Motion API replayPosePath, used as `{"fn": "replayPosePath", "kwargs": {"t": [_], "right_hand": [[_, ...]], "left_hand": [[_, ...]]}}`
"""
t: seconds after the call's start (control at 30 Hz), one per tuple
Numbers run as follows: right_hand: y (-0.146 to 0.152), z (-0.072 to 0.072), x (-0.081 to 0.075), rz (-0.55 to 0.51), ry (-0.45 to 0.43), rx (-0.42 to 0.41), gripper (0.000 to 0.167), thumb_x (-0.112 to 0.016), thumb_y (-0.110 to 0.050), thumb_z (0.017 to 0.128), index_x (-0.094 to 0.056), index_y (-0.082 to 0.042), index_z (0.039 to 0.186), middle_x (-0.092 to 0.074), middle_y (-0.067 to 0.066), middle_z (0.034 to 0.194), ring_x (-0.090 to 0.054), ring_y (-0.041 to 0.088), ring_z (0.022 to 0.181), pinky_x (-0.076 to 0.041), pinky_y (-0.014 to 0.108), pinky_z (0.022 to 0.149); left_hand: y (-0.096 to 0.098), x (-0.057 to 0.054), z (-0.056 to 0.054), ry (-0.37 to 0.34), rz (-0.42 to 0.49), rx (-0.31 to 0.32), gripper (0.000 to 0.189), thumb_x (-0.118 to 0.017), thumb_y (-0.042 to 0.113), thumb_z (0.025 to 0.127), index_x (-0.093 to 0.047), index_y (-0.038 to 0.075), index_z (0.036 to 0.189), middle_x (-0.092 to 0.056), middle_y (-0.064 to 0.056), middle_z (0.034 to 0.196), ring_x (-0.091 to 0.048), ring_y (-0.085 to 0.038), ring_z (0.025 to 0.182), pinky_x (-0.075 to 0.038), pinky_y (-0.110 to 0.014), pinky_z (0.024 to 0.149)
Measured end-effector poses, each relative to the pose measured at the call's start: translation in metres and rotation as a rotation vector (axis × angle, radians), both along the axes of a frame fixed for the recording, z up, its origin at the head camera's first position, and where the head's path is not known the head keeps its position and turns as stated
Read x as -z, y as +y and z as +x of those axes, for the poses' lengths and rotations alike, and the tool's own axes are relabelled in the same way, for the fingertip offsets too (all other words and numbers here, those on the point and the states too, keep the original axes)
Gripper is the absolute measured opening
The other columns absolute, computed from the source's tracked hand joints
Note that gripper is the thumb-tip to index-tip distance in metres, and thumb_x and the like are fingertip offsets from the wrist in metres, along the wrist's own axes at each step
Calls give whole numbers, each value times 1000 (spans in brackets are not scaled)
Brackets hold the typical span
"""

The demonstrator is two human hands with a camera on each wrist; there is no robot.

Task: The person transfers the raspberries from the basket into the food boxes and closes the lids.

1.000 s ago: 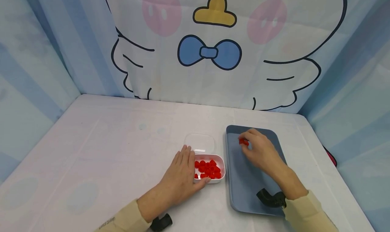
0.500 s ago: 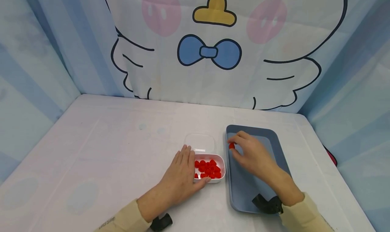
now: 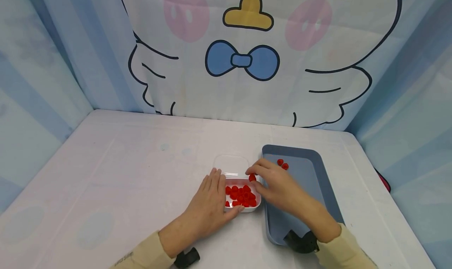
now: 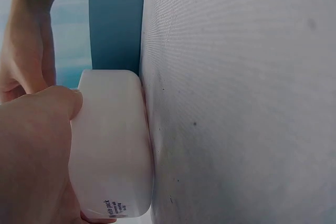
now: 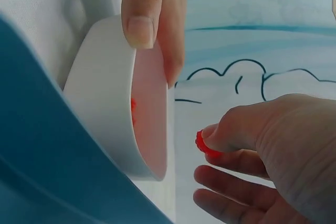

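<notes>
My left hand (image 3: 206,206) rests with straight fingers over the left end of a small white box (image 3: 253,209), its thumb along the near rim. Several red raspberries (image 3: 243,194) lie inside, partly hidden by that hand. Thumb and finger of my right hand (image 3: 282,186) pinch one raspberry (image 5: 203,144) over the box's far right corner. In the right wrist view its other fingers are spread loosely and the raspberry is apart from the box wall. Two more raspberries (image 3: 282,164) sit on the blue-grey tray (image 3: 310,159), at its far left.
A clear plastic lid (image 3: 231,165) lies just behind the box. The tray stands close to the box's right side, under my right forearm. A printed curtain (image 3: 240,96) closes off the table's (image 3: 123,163) far edge.
My right hand has moved left from the tray to the box with the pinched raspberry, uncovering the two on the tray. My left hand and the box have stayed in place.
</notes>
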State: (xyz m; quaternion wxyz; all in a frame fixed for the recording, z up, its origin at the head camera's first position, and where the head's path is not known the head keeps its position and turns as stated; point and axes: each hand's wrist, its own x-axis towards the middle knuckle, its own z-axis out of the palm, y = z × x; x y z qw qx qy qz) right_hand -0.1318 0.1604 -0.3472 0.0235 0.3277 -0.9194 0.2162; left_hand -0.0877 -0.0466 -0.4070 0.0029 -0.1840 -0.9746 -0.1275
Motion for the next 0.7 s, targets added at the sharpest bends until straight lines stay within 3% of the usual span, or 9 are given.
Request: {"fn": "replayPosePath", "kwargs": {"t": [0.33,0.7], "right_hand": [[-13,1,7,10,-6,-97,31,-77,-9,83,-69,-11,113,-66,0,108,-64,15,96,-59,27,82],[-21,3,15,-14,-103,-172,32,-74,-13,88,-67,-13,120,-69,0,112,-65,14,97,-58,27,86]], "left_hand": [[-1,1,0,15,9,3,92,-60,64,87,-34,-2,145,-39,-21,151,-34,-40,144,-34,-50,118],[-1,2,1,13,46,5,89,-55,66,90,-34,-2,144,-39,-23,151,-32,-40,145,-31,-51,119]]}}
